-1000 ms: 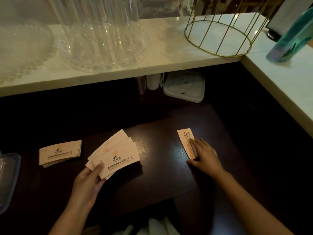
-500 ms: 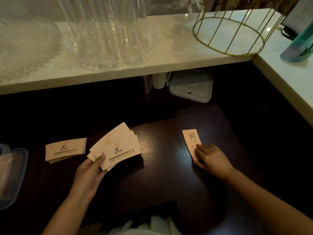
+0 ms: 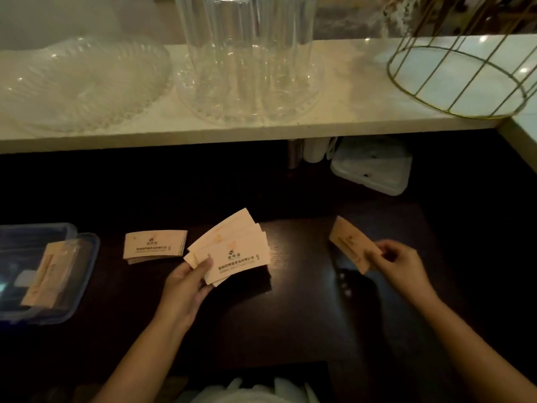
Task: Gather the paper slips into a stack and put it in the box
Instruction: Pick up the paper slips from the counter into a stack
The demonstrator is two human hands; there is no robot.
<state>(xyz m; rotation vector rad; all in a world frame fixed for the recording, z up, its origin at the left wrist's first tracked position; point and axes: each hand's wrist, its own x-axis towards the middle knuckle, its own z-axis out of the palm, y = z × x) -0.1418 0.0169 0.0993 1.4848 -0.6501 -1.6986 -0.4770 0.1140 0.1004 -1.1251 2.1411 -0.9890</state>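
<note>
The gathering looked about half done. The left hand (image 3: 186, 289) gripped a fan of slips (image 3: 232, 251) just above the dark bench (image 3: 305, 301), thumb pressed on the top one. The right hand (image 3: 398, 266) pinched a single slip (image 3: 353, 247), lifted off the bench and tilted. A squared stack (image 3: 155, 247) lay on the bench, left of the fan. The box (image 3: 84, 271) stood open at the far left and already held some slips. Left to do, in my judgement: join the single slip to the fan, square it, add the lying stack, and box everything.

Left hand (image 3: 186, 283), right hand (image 3: 402, 264): pinching grips.
</note>
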